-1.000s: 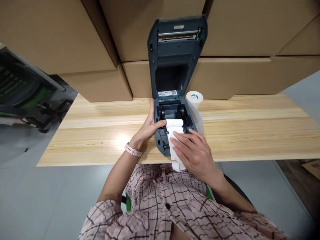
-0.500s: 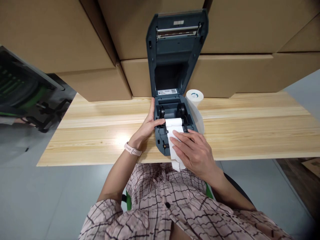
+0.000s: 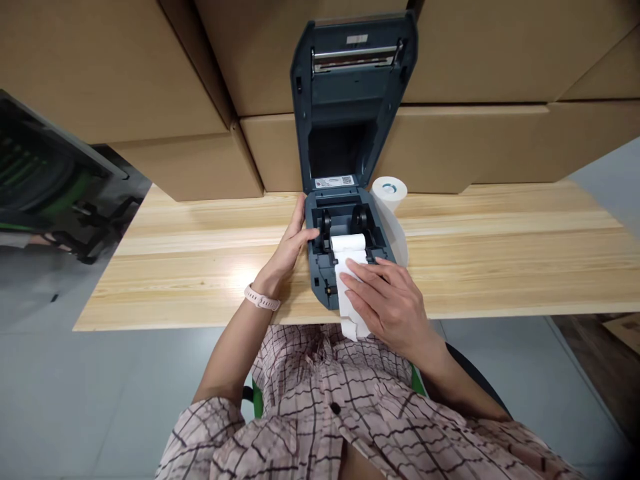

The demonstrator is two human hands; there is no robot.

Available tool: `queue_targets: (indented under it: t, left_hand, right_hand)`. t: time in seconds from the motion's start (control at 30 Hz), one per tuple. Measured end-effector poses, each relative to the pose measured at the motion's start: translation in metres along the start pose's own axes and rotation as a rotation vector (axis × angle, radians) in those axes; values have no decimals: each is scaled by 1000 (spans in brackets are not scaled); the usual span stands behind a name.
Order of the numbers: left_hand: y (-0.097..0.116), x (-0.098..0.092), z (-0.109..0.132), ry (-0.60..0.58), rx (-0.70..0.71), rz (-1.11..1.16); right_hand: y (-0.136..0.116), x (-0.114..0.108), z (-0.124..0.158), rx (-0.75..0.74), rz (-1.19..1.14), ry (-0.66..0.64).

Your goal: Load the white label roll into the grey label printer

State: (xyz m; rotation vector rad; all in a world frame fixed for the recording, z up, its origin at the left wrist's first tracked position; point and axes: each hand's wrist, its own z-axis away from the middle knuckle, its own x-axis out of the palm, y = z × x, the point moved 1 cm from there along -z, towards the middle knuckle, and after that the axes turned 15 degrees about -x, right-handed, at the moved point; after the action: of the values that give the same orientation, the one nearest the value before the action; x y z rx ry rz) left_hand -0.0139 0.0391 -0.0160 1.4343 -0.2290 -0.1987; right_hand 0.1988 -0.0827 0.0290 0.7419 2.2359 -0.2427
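A dark grey label printer [image 3: 325, 283] stands on the wooden table [image 3: 200, 267] with its lid [image 3: 350, 100] swung up and open. A white paper roll [image 3: 349, 243] lies in its bay, and a paper strip [image 3: 350, 313] runs forward over the printer's front edge. My left hand [image 3: 291, 243] grips the printer's left side wall, thumb hooked inside by the roll holder. My right hand [image 3: 390, 300] lies flat with fingers stretched out, pressing the paper strip down on the printer's front. A second white paper roll [image 3: 390, 200] stands just right of the printer.
Large cardboard boxes [image 3: 150, 80] are stacked along the back of the table behind the printer. A dark machine with green parts [image 3: 45, 180] sits off the table's left end. Grey floor lies around the table.
My left thumb has slid back from the roll's left end toward the holder at the bay's rear. The view has shifted slightly; my right hand stays pressed on the strip.
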Motion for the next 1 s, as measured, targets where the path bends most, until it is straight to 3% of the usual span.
queue_targets:
  t: [0.17, 0.23, 0.3, 0.4, 0.43, 0.47, 0.53, 0.63, 0.73, 0.8, 0.9, 0.97, 1.0]
  left_hand:
    - [5, 9, 13, 57, 99, -269]
    - [11, 16, 27, 151, 173, -478]
    - [16, 27, 48, 244, 246, -690]
    - [20, 50, 85, 237, 337, -929]
    - [20, 58, 97, 199, 357, -974]
    - [20, 66, 109, 161, 376, -1002]
    - [19, 80, 128, 144, 415, -1027]
    - [17, 90, 149, 178, 453, -1034]
    - [16, 87, 163, 187, 485, -974]
    - [16, 81, 169, 204, 484, -841]
    - [18, 70, 169, 429, 536, -579]
    - [20, 64, 160, 603, 538, -460]
    - [21, 62, 152, 637, 495, -415]
  right_hand:
    - [3, -5, 4, 5, -86, 7]
    - [18, -15, 1, 16, -270, 17]
    - [47, -26, -11, 81, -394, 108]
    - [114, -36, -54, 207, -242, 423]
    - [138, -35, -76, 236, -256, 463]
    - [161, -30, -99, 255, -322, 390]
    - [199, -19, -147, 335, -429, 365]
    - [223, -7, -195, 489, -623, 279]
    - [208, -13, -192, 491, -615, 248]
    - [181, -22, -162, 316, -536, 305]
    - [128, -32, -96, 38, -551, 398]
    - [95, -32, -53, 48, -551, 333]
    - [82, -30, -35, 67, -538, 299]
